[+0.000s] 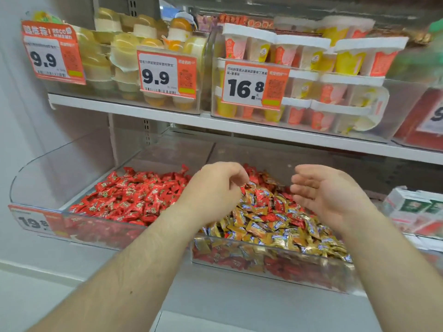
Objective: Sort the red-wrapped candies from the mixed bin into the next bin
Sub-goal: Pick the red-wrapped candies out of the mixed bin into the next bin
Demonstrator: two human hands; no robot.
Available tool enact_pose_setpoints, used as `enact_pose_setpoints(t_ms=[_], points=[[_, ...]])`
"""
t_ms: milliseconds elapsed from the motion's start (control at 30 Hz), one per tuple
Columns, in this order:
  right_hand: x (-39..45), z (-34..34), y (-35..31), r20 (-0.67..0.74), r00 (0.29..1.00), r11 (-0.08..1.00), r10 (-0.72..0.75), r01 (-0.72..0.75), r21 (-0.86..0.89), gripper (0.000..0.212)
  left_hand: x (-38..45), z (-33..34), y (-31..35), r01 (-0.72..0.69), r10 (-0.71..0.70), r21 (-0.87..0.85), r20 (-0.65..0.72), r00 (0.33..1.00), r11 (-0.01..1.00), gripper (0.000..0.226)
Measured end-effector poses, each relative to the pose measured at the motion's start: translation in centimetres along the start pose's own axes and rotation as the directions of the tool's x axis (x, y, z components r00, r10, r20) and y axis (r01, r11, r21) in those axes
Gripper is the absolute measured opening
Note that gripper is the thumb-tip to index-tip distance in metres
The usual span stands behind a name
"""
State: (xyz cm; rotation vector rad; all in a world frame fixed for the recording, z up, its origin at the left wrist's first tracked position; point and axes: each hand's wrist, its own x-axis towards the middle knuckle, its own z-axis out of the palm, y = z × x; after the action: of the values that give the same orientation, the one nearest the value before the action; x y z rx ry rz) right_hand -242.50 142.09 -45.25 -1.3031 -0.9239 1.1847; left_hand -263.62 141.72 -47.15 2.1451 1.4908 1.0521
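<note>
Two clear bins stand side by side on the lower shelf. The left bin [36, 178] holds only red-wrapped candies [129, 195]. The mixed bin [268, 264] to its right is heaped with gold-wrapped candies [268, 226] and red candies [261, 194] among them. My left hand [213, 188] hovers over the mixed bin's left side with its fingers curled down, and the fingertips meet red candies at the top of the heap. The thumb is hidden, so a pinch does not show. My right hand [328, 195] is over the heap's right side, palm facing left, fingers relaxed and holding nothing.
A white shelf [239, 128] runs close above the bins, carrying clear boxes of jelly cups [299, 75] and orange price tags [254, 85]. White and green boxes [417, 204] lie right of the mixed bin. A price tag [36, 220] fronts the left bin.
</note>
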Motion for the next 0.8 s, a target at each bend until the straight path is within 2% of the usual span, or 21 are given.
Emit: enact_pose_setpoints(t_ms=[100, 133, 200, 267, 300, 367, 433, 533, 633, 700, 800], points=[[1.2, -1.5, 1.5, -0.066, 0.988, 0.931, -0.136, 0.105, -0.349, 0.014, 1.1, 3.1, 0.8, -0.100, 0.077, 0.113, 0.190, 0.979, 0.989, 0.030], [1.7, -1.9, 2.0, -0.053, 0.983, 0.857, -0.178, 0.129, -0.498, 0.018, 1.5, 4.0, 0.9, -0.133, 0.093, 0.138, 0.265, 0.960, 0.982, 0.032], [2.8, -2.5, 3.0, 0.007, 0.977, 0.636, -0.213, 0.144, -0.758, 0.026, 2.2, 5.7, 1.1, -0.173, 0.084, 0.194, 0.398, 0.914, 0.966, 0.037], [3.4, -3.1, 3.8, 0.081, 0.983, 0.453, -0.166, 0.149, -0.879, 0.024, 2.9, 6.9, 1.3, -0.229, 0.059, 0.300, 0.486, 0.872, 0.926, 0.042], [3.5, -3.3, 4.2, 0.122, 0.985, 0.394, -0.123, 0.161, -0.905, 0.025, 3.2, 7.4, 1.3, -0.245, 0.040, 0.346, 0.507, 0.861, 0.906, 0.042], [3.5, -3.5, 4.8, 0.192, 0.981, 0.319, -0.035, 0.193, -0.928, 0.040, 3.6, 8.2, 1.2, -0.236, 0.010, 0.387, 0.503, 0.864, 0.891, 0.040], [3.4, -3.7, 5.2, 0.232, 0.973, 0.306, -0.011, 0.224, -0.925, 0.047, 3.9, 8.5, 0.9, -0.217, 0.013, 0.387, 0.465, 0.885, 0.896, 0.034], [3.2, -3.9, 5.4, 0.223, 0.973, 0.307, -0.054, 0.229, -0.924, 0.043, 3.8, 8.4, 0.8, -0.192, 0.019, 0.358, 0.433, 0.901, 0.914, 0.025], [3.0, -4.3, 5.1, 0.226, 0.971, 0.310, -0.074, 0.238, -0.921, 0.037, 3.4, 7.7, 0.8, -0.128, 0.020, 0.240, 0.408, 0.913, 0.962, 0.018], [2.8, -4.5, 4.7, 0.205, 0.972, 0.388, -0.117, 0.234, -0.891, 0.030, 3.2, 7.0, 0.8, -0.046, 0.003, 0.114, 0.356, 0.934, 0.992, 0.017], [2.9, -4.6, 4.1, 0.052, 0.976, 0.623, -0.212, 0.176, -0.762, 0.028, 3.3, 5.9, 0.7, 0.102, -0.093, -0.024, 0.250, 0.964, 0.994, 0.036]])
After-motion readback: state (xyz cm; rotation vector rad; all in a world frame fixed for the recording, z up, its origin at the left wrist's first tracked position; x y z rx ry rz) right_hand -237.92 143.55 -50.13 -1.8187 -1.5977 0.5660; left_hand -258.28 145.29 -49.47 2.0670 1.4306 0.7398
